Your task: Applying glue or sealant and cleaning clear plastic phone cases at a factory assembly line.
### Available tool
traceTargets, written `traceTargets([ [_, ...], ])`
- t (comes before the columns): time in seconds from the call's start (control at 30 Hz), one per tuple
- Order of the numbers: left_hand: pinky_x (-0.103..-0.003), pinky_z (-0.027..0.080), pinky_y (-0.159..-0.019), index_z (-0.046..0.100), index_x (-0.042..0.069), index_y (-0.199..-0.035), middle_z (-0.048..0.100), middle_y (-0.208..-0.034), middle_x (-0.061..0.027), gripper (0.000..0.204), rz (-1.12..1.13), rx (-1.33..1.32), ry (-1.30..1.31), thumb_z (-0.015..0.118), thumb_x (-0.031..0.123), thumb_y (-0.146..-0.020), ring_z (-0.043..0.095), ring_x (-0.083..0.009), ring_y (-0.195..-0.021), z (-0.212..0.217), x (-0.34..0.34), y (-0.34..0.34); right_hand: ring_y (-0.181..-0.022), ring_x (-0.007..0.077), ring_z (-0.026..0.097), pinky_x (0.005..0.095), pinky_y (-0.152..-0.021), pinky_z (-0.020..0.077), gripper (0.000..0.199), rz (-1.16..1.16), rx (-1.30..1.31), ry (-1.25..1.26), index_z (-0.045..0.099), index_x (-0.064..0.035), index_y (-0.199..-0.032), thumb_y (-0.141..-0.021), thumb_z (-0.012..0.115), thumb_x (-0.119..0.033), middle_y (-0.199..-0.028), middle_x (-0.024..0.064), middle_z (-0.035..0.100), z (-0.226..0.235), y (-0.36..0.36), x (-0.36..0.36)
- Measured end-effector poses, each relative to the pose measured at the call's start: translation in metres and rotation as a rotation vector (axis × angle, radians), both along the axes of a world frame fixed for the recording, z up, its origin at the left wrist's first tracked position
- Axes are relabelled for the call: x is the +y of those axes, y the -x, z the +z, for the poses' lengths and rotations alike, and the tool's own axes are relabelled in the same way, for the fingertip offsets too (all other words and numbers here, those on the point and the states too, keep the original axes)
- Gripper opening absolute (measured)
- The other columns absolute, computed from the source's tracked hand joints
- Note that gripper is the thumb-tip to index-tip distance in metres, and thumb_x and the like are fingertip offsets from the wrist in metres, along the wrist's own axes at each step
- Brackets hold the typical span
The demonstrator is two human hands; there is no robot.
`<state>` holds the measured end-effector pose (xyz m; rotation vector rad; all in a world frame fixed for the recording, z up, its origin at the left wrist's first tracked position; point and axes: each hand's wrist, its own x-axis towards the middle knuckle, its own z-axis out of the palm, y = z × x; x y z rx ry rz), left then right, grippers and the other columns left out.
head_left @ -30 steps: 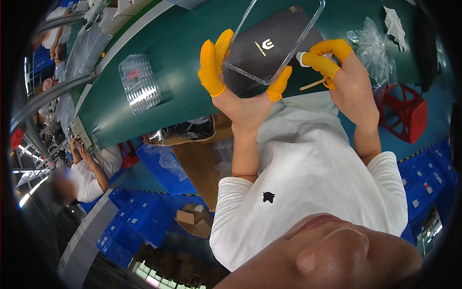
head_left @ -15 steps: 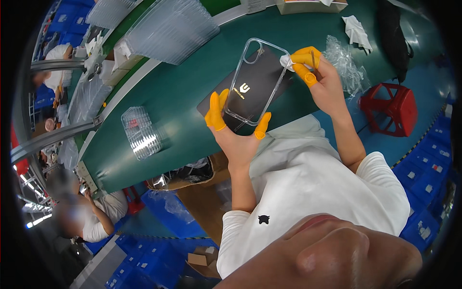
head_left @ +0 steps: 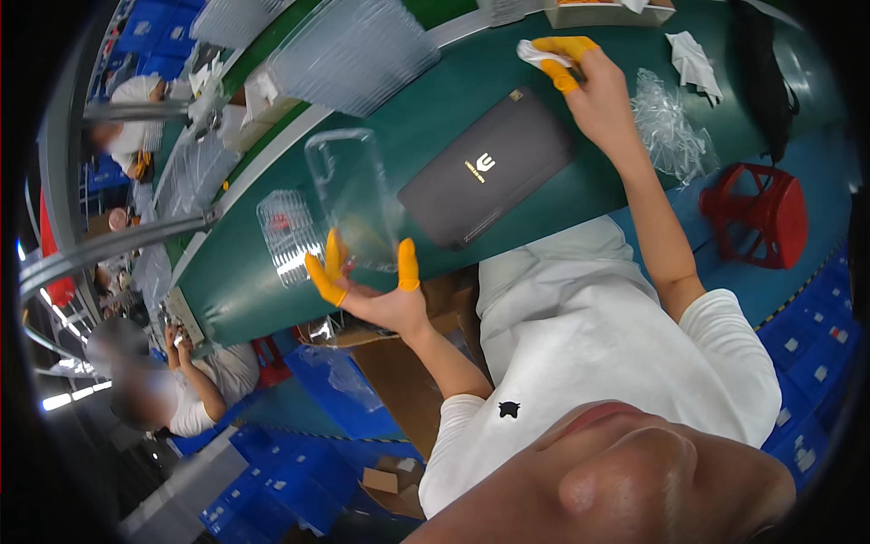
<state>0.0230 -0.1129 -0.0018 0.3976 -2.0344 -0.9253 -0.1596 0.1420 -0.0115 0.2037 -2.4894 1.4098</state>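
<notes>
A clear phone case (head_left: 355,195) is gripped at its lower end by my left hand (head_left: 385,304), yellow finger cots on the fingertips. The case is raised over the green table (head_left: 240,313), beside a small stack of clear plastic trays (head_left: 279,228). My right hand (head_left: 598,91), also in yellow finger cots, pinches a folded white cloth (head_left: 540,56) near the far side of the table. Between my hands lies a flat dark grey box (head_left: 526,150) with a gold emblem, touched by neither hand.
A large stack of clear trays (head_left: 362,59) stands at the far left. Crumpled clear plastic (head_left: 666,127), a white tissue (head_left: 693,65) and a black item (head_left: 759,72) lie at the right, near a red stool (head_left: 761,218). A co-worker (head_left: 195,390) sits at the left.
My left hand has carried the phone case left, off the dark box and toward the small trays. My right hand has moved away from the case toward the far side with the cloth.
</notes>
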Motion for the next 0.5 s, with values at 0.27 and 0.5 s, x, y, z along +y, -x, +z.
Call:
traceTargets([
  [0.27, -0.034, 0.044, -0.086, 0.029, 0.000, -0.143, 0.043, -0.137, -0.0146, 0.094, 0.240, -0.057, 0.191, 0.084, 0.017, -0.068, 0.052, -0.0271, -0.111, 0.010, -0.028, -0.022, -0.078, 0.0239, 0.063, 0.0330, -0.071, 0.0503, 0.025, 0.213, 0.009, -0.224, 0.065, -0.0036, -0.108, -0.085, 0.064, -0.012, -0.101, 0.0115, 0.065, 0.060, 0.002, 0.048],
  [0.5, -0.034, 0.045, -0.081, 0.032, -0.001, -0.138, 0.051, -0.130, -0.0150, 0.081, 0.230, 0.010, 0.356, 0.079, 0.019, -0.076, 0.055, -0.0264, -0.107, 0.032, -0.022, -0.001, -0.077, 0.0210, 0.067, 0.0308, -0.065, 0.0508, 0.031, 0.116, -0.114, -0.649, 0.068, -0.0031, -0.101, -0.075, 0.073, -0.020, -0.085, 0.0164, 0.069, 0.059, 0.148, 0.149],
])
